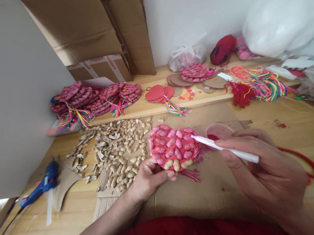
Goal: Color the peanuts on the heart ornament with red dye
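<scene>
My left hand grips the lower edge of a red heart-shaped plaque covered with rows of peanut shells, thumb on the front. Most shells on it are pink; several along the bottom are plain tan. A multicoloured tassel hangs out below it. Between thumb and fingers, my right hand holds a white marker pen, its pink tip at the plaque's upper right, on or very close to a shell. Behind the pen stands a clear plastic cup with red colour inside, partly hidden.
Loose peanut shells spread over cardboard to the left. A blue glue gun lies at the far left. Finished plaques are piled at the back left, red discs beside them. Coloured tassels and a red cord lie right.
</scene>
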Demonstrator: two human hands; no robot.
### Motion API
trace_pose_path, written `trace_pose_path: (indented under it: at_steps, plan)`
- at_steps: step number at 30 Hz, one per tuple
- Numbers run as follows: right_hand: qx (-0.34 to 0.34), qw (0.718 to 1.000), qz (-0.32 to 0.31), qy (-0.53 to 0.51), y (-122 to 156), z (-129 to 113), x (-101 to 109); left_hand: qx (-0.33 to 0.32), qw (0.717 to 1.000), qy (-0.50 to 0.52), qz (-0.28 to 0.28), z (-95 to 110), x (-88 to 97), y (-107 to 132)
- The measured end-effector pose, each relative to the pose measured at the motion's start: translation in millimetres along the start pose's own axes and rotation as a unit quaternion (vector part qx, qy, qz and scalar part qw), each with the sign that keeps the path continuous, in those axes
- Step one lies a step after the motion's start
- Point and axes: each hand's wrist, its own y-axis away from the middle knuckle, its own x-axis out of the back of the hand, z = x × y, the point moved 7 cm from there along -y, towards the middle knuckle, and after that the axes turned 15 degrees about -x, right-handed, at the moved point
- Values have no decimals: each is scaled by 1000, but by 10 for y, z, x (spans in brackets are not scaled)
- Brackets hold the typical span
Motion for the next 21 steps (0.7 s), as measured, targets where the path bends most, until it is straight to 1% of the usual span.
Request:
trace_pose_path:
  at_steps: [4,7,11,17,21]
  plan:
    - [6,1000,-20,-20,-14,-72,-47,-9,999,-49,-15,40,-18,6]
    - [14,1000,-21,-10,-13,-108,-77,-11,997,-79,-25,59,-36,12]
    - [28,999,-25,5,6,-112,-92,-17,997,-72,-23,64,-41,11]
    - [14,1000,-19,-17,-6,-97,-63,-16,997,-69,-44,89,-88,2]
    - [22,1000,-22,4,-12,-107,-76,-12,998,-63,-28,71,-59,6]
